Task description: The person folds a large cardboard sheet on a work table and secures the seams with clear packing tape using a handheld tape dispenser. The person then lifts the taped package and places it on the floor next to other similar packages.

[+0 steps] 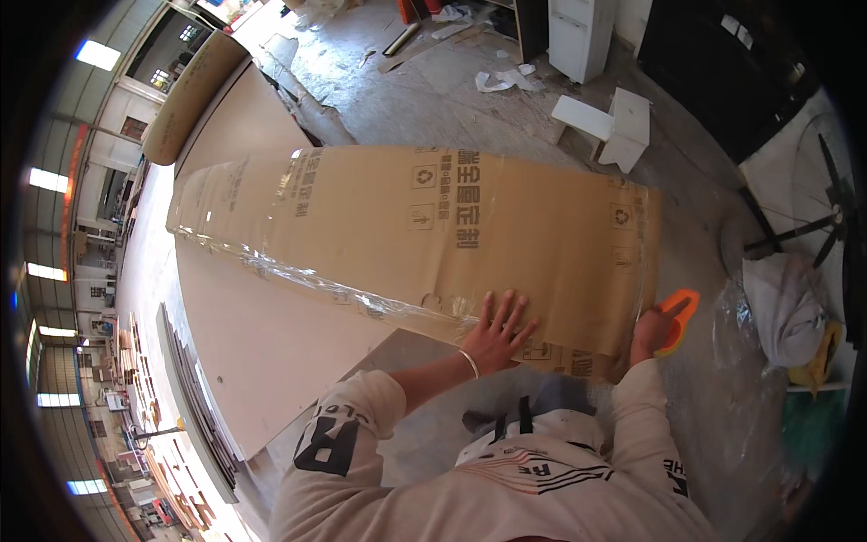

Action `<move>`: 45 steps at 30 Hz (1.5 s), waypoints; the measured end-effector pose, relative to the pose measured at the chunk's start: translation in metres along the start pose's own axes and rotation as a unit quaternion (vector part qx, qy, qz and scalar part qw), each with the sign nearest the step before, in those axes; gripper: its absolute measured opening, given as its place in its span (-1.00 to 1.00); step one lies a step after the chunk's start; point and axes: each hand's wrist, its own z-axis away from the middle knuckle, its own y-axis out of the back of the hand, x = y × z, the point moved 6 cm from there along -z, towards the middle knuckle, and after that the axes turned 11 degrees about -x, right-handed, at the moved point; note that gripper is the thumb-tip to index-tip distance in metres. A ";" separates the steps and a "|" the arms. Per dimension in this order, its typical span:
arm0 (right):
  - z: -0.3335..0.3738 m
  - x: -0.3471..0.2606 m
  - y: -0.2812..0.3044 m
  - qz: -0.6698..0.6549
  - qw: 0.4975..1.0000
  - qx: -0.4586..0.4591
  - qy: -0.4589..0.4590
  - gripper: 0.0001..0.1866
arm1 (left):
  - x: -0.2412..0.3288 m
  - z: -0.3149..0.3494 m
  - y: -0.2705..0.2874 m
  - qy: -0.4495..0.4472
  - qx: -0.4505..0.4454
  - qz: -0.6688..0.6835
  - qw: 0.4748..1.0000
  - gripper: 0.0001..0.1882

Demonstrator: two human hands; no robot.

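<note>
A long package wrapped in printed brown cardboard (551, 235) lies across the table in front of me. Shiny clear tape (352, 298) runs along its near edge. My left hand (494, 341) rests flat on the cardboard near that edge, fingers spread. At the package's right end, my right hand (647, 334) is closed around an orange tape dispenser (684, 316), held right beside the cardboard's end. The palm side of this hand and part of the dispenser are hidden.
Beneath the package is a pale board tabletop (280, 352), with a brown paper roll (194, 98) at its far end. A white stool-like piece (623, 131) stands beyond the package. To the right are a black fan (835, 215) and a draped grey cloth (784, 307). Scraps (510, 79) litter the floor.
</note>
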 end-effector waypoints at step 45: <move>-0.534 -0.829 -0.528 0.050 0.807 -0.196 0.554 -0.22 | -0.492 -0.468 0.147 0.526 0.165 0.081 0.830 -0.16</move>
